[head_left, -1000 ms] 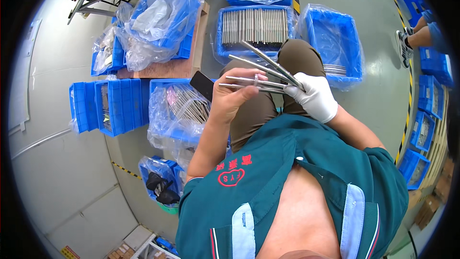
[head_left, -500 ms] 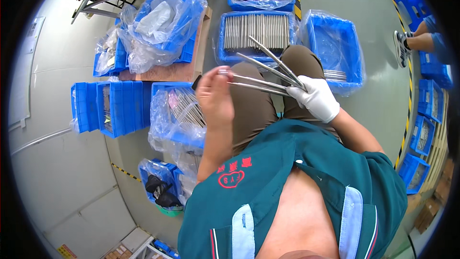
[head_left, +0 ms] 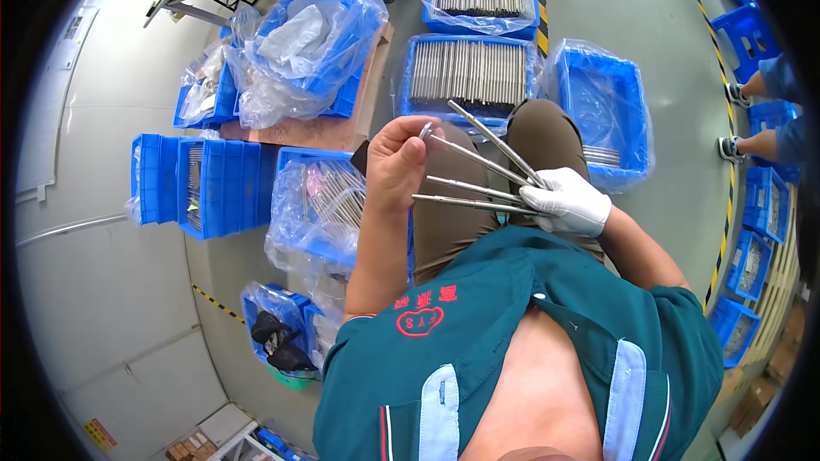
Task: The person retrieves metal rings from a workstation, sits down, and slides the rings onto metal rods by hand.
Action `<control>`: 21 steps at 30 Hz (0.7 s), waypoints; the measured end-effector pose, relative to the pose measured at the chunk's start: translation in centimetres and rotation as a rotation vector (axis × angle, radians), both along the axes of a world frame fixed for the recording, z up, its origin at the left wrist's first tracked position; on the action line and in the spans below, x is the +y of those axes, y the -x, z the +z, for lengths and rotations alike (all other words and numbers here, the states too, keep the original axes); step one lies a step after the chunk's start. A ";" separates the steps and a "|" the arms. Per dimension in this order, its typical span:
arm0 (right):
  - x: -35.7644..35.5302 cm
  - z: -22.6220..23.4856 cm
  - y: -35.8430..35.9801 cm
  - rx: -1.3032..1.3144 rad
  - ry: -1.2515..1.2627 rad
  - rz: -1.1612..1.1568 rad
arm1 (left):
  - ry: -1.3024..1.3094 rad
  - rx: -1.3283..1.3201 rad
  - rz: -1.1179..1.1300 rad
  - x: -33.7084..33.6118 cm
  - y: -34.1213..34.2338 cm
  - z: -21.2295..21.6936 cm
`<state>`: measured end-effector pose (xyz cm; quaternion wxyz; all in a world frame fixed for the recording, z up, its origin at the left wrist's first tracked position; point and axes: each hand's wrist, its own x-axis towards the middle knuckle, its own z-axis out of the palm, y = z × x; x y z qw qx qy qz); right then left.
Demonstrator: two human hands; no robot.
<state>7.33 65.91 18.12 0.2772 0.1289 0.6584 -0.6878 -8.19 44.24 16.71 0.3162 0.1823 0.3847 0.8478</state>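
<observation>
My bare left hand (head_left: 395, 162) pinches a small shiny metal ring (head_left: 426, 131) between thumb and fingertips. In a white glove, my right hand (head_left: 571, 202) is closed around the ends of several slender metal rods (head_left: 478, 159), which fan out leftward over my thighs. The tip of one rod lies right by the metal ring; whether it touches or sits inside cannot be made out. Ahead of my knees, a blue crate (head_left: 408, 55) lined with clear plastic holds a tight row of similar rods. To its right, another lined blue crate (head_left: 636, 90) has a few rods at its near end.
Left of me, a bagged blue crate (head_left: 295, 242) holds loose rods. Stacked blue crates (head_left: 226, 188) stand farther left, and bagged crates sit on a wooden board (head_left: 369, 77). Another person's legs (head_left: 756, 148) show at the right, by a yellow-black floor stripe (head_left: 729, 205).
The rods have spread farther apart in my right hand. My left hand has turned so the ring faces into view, and it has shifted slightly right. The person at right has stepped.
</observation>
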 end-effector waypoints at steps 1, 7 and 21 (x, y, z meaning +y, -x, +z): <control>0.0 0.0 0.0 0.000 0.001 -0.004 | 0.056 0.064 0.020 -0.2 0.2 -0.1; -0.3 1.6 0.2 -0.045 -0.044 -0.010 | 0.231 0.171 0.015 -0.5 0.2 0.7; -0.6 1.7 0.5 -0.053 -0.003 0.070 | 0.132 0.191 -0.204 -0.4 -0.2 1.2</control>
